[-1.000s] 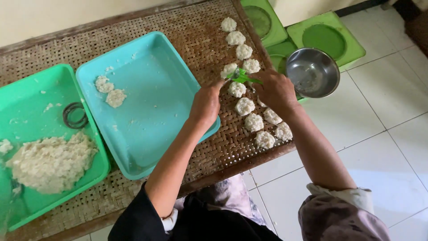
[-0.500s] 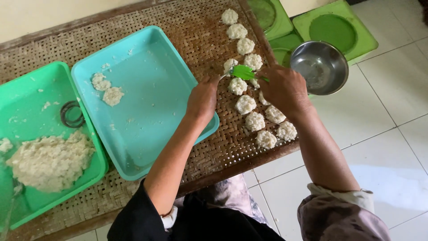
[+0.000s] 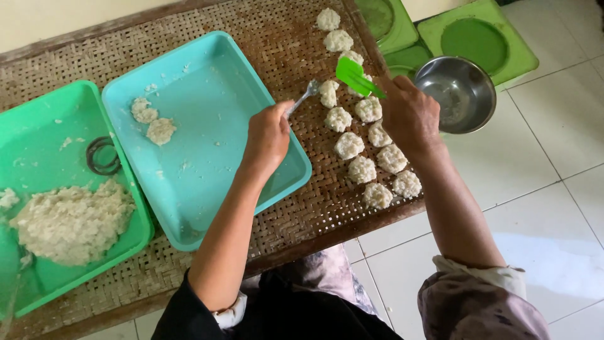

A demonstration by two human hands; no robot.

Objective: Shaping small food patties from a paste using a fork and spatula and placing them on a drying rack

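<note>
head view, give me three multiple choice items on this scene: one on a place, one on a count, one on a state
1. Where does the pale mash heap lie?
A. green plastic tray
B. round steel bowl
C. woven bamboo mat

2. How many pale patties lie in the turquoise plastic tray?
A. two
B. five
C. none

3. What does the right hand hold?
A. nothing
B. green plastic spatula
C. black ring

Answers: 1 A, the heap fills the green tray's near end. 2 A, two lie near its far left corner. 3 B, the spatula blade sticks out of its grip, while the left hand holds a metal spoon.
</note>
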